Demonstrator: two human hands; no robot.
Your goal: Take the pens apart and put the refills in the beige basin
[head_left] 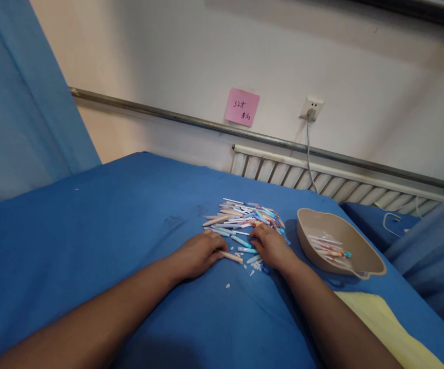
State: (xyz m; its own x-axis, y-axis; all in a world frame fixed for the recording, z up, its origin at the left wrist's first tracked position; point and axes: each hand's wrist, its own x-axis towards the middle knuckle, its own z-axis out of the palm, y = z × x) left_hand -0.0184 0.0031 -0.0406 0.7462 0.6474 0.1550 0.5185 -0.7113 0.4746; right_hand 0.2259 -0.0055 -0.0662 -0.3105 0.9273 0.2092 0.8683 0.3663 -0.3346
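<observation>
A loose pile of pens (245, 218), pastel blue, pink and beige, lies on the blue cloth (102, 225) that covers the table. My left hand (199, 253) rests palm down at the pile's near edge, its curled fingers touching a beige pen (231, 257). Just to the right, my right hand (270, 247) lies with its fingers bent onto the pens at the pile's near right side. Whether either hand actually grips a pen is hidden. Small white caps or bits (253, 266) are scattered between the hands.
A beige bowl (306, 225) holding several pens stands right of the pile. Yellow cloth (391, 328) lies at the near right. Behind the table are a radiator (322, 177), a wall socket with a cable (311, 110), a pink note (242, 106) and a blue curtain (18, 97).
</observation>
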